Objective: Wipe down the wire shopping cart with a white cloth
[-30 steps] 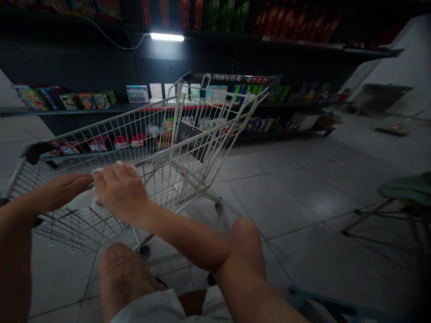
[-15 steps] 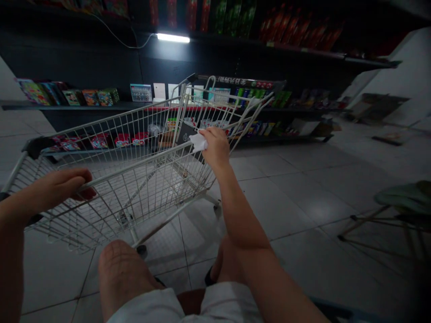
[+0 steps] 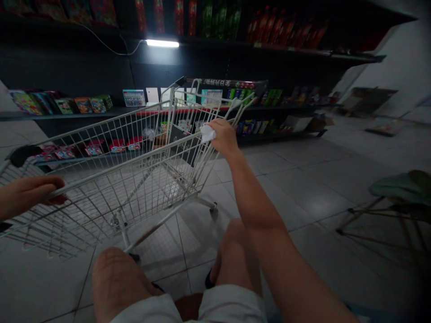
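A white wire shopping cart (image 3: 128,152) stands tilted in front of me on the tiled floor. My left hand (image 3: 28,195) is closed round the cart's near top rail at the left edge of view. My right hand (image 3: 224,137) reaches out to the far end of that rail, its fingers closed on a small white cloth (image 3: 207,133) pressed against the wire. My bare knees (image 3: 116,278) show below the cart.
Dark store shelves (image 3: 84,114) with coloured packets line the back wall under a strip light (image 3: 162,43). A folding chair with a green seat (image 3: 400,197) stands at the right. Grey floor tiles (image 3: 303,179) spread to the right of the cart.
My right hand carried the white cloth from the near rail, beside my left hand, along to the cart's far end. My left hand kept its hold on the rail; the view shifted right.
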Motion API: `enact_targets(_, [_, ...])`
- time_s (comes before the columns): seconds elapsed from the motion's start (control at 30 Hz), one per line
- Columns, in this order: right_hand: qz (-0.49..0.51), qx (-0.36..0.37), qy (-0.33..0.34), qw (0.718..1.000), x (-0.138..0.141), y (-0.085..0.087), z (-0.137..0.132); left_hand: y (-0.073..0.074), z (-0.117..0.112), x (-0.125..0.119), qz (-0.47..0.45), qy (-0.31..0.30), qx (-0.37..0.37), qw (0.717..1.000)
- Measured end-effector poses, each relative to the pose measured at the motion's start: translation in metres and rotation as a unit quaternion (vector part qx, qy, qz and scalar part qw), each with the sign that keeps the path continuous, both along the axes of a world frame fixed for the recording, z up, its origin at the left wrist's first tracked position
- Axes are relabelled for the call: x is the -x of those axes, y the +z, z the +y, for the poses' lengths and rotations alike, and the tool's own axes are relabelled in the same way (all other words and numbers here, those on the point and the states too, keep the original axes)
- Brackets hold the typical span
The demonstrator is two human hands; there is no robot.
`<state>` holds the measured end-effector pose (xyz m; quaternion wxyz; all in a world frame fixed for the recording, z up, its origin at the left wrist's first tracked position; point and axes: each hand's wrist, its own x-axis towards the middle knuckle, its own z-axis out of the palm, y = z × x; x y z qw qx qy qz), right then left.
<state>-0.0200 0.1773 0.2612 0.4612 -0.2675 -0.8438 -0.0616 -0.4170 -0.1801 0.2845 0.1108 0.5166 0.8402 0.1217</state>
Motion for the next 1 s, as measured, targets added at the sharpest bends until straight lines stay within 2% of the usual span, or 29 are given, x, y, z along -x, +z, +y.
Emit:
enact_targets(0.07, [0.041,0.003,-0.015,0.999,0.005,-0.006,0.002,0.009,0.01,-0.008,0.016,-0.006,-0.009,1.0])
enact_targets(0.17, [0.138,0.007,-0.007,0.99,0.039,-0.033,-0.023,0.029,0.045,-0.053,0.094,-0.049,-0.024,0.994])
enact_targets(0.23, [0.207,0.027,0.02,0.978,0.065,-0.066,-0.049,0.042,0.079,-0.093,0.089,-0.114,-0.033,0.989])
enact_targets(0.33, [0.236,0.109,0.066,0.963,0.089,-0.129,-0.084,0.049,0.133,-0.141,0.037,-0.198,-0.026,0.979])
enact_targets(0.4, [0.218,0.171,0.094,0.956,0.089,-0.166,-0.098,0.047,0.161,-0.157,-0.007,-0.231,-0.004,0.973])
enact_targets(0.47, [0.198,0.207,0.122,0.95,0.079,-0.185,-0.102,0.041,0.178,-0.16,-0.074,-0.221,0.045,0.971])
enact_targets(0.53, [0.211,0.202,0.13,0.948,0.067,-0.178,-0.096,0.036,0.184,-0.156,-0.148,-0.202,0.074,0.965])
enact_targets(0.6, [0.249,0.165,0.104,0.949,0.06,-0.151,-0.085,0.034,0.183,-0.149,-0.194,-0.185,0.079,0.96])
enact_targets(0.67, [0.256,0.115,0.078,0.957,0.065,-0.122,-0.074,0.034,0.18,-0.146,-0.205,-0.172,0.078,0.96])
enact_targets(0.7, [0.242,0.091,0.071,0.964,0.072,-0.114,-0.07,0.034,0.179,-0.145,-0.203,-0.17,0.08,0.961])
enact_targets(0.73, [0.221,0.069,0.068,0.97,0.079,-0.113,-0.068,0.034,0.179,-0.145,-0.199,-0.17,0.082,0.962])
enact_targets(0.77, [0.2,0.053,0.068,0.976,0.088,-0.12,-0.068,0.034,0.179,-0.145,-0.194,-0.172,0.083,0.962])
enact_targets(0.8, [0.186,0.042,0.067,0.979,0.096,-0.134,-0.07,0.034,0.179,-0.146,-0.189,-0.175,0.083,0.963])
enact_targets(0.83, [0.179,0.038,0.067,0.981,0.102,-0.157,-0.075,0.034,0.179,-0.147,-0.184,-0.177,0.084,0.963])
enact_targets(0.97, [0.15,0.079,0.081,0.982,0.11,-0.275,-0.112,0.033,0.18,-0.151,-0.167,-0.168,0.079,0.968])
enact_targets(1.0, [0.131,0.099,0.096,0.982,0.107,-0.298,-0.121,0.034,0.18,-0.152,-0.16,-0.165,0.077,0.97])
